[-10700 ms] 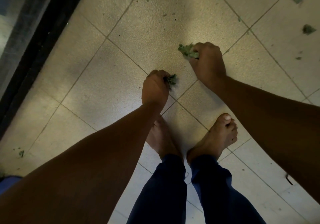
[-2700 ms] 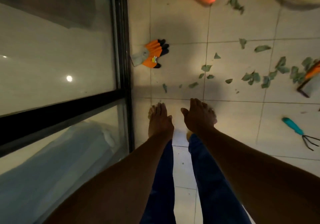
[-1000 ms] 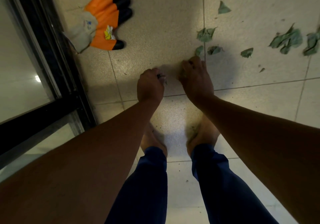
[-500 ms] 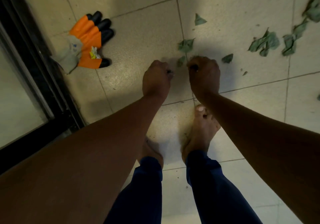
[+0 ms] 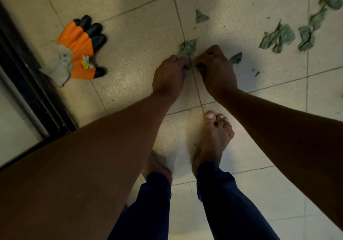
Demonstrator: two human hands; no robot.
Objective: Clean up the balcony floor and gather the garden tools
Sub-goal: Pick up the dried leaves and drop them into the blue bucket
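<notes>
I see the tiled balcony floor (image 5: 141, 41) filling nearly the whole view, pale speckled tiles crossed by dark grout lines. Along the left edge runs the dark door frame (image 5: 27, 84), with pale glass beyond it.

My two bare forearms reach down from the bottom corners towards the middle of the view. Below them stand my legs in dark blue trousers (image 5: 228, 202), bare feet flat on the tiles, the right foot (image 5: 215, 137) ahead of the left, which the left forearm partly hides.

An orange garden glove (image 5: 81, 50) with black fingertips and a grey cuff lies flat on the floor just beside the door frame, well apart from my hands.

My left hand (image 5: 169, 76) is down at the floor, fingers curled, pinching small green scraps at its fingertips. My right hand (image 5: 216, 69) sits just beside it, knuckles up and fingers bent under, also gripping bits of leaf; how much it holds I cannot tell.

A crumpled green leaf (image 5: 187, 47) lies on a grout line, touching both sets of fingertips. A smaller leaf piece (image 5: 236, 58) lies just right of my right hand. More torn leaves (image 5: 278, 37) are scattered towards the upper right corner, and one triangular scrap (image 5: 201, 17) lies alone farther up.
</notes>
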